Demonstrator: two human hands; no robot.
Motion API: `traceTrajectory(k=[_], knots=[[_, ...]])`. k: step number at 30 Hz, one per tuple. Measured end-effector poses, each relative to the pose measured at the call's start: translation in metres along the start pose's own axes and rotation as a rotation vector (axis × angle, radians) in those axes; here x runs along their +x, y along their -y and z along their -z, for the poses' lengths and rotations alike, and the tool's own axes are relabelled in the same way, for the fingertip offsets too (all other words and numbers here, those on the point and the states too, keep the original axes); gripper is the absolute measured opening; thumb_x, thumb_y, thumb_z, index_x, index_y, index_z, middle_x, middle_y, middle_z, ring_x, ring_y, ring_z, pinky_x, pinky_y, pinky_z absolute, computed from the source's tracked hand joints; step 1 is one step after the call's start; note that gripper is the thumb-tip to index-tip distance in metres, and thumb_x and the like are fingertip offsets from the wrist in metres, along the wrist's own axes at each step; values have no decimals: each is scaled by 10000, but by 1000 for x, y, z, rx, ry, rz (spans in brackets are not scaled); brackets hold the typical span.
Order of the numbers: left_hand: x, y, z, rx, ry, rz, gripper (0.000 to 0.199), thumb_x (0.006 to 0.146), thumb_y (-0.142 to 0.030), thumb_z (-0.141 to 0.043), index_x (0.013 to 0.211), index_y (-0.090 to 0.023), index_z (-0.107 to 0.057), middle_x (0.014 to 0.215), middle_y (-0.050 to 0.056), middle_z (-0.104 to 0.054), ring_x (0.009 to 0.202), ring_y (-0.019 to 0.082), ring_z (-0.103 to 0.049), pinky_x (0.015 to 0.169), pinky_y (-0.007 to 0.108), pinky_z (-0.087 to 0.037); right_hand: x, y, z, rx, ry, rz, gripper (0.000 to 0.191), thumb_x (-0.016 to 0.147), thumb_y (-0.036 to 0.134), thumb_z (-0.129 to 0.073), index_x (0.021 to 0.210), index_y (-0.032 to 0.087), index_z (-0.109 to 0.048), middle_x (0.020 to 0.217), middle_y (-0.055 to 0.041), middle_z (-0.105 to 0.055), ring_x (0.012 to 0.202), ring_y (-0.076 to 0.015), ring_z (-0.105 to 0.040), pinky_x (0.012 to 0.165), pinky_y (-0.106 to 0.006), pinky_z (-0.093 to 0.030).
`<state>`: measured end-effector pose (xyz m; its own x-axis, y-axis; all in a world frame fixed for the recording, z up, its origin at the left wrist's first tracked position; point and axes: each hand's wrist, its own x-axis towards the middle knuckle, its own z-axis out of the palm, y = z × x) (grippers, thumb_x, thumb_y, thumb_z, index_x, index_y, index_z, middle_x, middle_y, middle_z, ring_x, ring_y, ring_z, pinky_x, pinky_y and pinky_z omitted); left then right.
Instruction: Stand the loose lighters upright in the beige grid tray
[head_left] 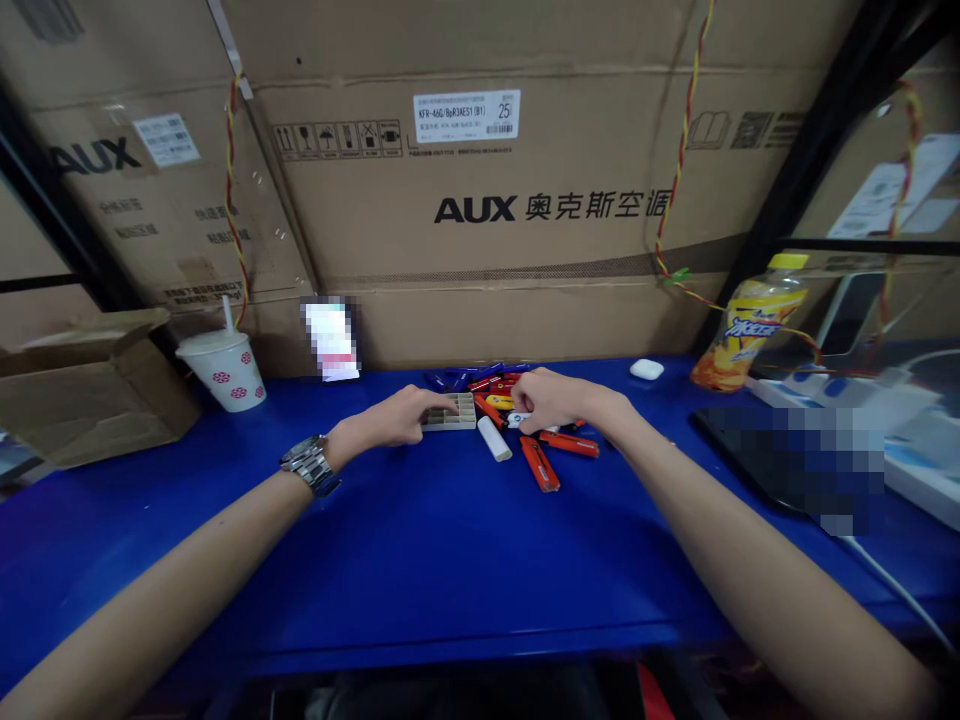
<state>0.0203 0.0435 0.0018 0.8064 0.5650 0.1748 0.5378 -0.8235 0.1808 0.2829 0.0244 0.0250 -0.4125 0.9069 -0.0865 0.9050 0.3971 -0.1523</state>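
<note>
My left hand (401, 415), with a metal watch (311, 464) on its wrist, grips the left end of a small pale tray (452, 411) divided into compartments. One finger reaches over the tray's top. To the right, my right hand (553, 397) bends down into a heap of lighters, its fingers pinched at a white lighter (516, 420) with a dark mark; the fingertips are partly hidden. Around it lie a yellow lighter (499, 402), several red ones and blue ones behind. Closer to me are a plain white lighter (494, 438) and an orange-red lighter (540, 464).
A paper cup (225, 370) with a straw and an open carton (97, 390) stand left. A blurred lit phone (331, 340) leans on the large cardboard box (555, 250). Rightward are a white earbud case (646, 370), a drink bottle (754, 325) and a dark device (757, 460) with a cable.
</note>
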Motion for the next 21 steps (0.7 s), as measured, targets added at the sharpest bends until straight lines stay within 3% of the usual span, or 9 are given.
traceTrajectory(k=[4,6,8,12,16,21], knots=[[11,-23,-1,155,-139,-54,385,726,-54,-463,1034,-168,-663,967,86,-676,933,215,-566,822,340,-445,3,-8,-1,40,-89,77,104,659,240,-614,670,178,-532,681,-26,-579,601,-133,-494,548,-265,-325],[17,-41,-5,273,-151,-60,276,879,-232,-423,951,-148,-675,883,105,-663,863,222,-562,815,372,-440,6,-10,-2,85,-201,140,116,691,253,-589,657,184,-503,649,-15,-565,592,-129,-477,553,-264,-320],[23,-60,-13,372,-149,-9,451,932,-427,-354,891,-107,-668,880,149,-649,869,252,-568,802,401,-444,9,-10,-4,157,-347,183,152,730,284,-572,661,186,-478,642,-6,-546,587,-123,-463,564,-261,-322],[33,-85,-32,307,-105,166,573,903,-564,-335,873,-88,-654,841,175,-655,791,268,-616,715,386,-469,13,-3,-10,265,-542,212,222,826,358,-499,697,199,-411,657,6,-501,587,-121,-429,567,-262,-305],[33,-95,-34,173,-33,287,368,854,-425,-437,759,-132,-638,721,135,-653,632,240,-615,567,334,-445,15,8,-22,337,-523,227,225,904,379,-395,761,222,-321,675,26,-457,603,-129,-425,571,-267,-289],[20,-98,-15,178,107,367,258,751,-360,-513,752,-135,-638,705,155,-658,591,258,-608,502,332,-418,18,15,-30,336,-416,250,221,937,390,-347,797,231,-288,657,31,-452,599,-147,-448,559,-274,-270]])
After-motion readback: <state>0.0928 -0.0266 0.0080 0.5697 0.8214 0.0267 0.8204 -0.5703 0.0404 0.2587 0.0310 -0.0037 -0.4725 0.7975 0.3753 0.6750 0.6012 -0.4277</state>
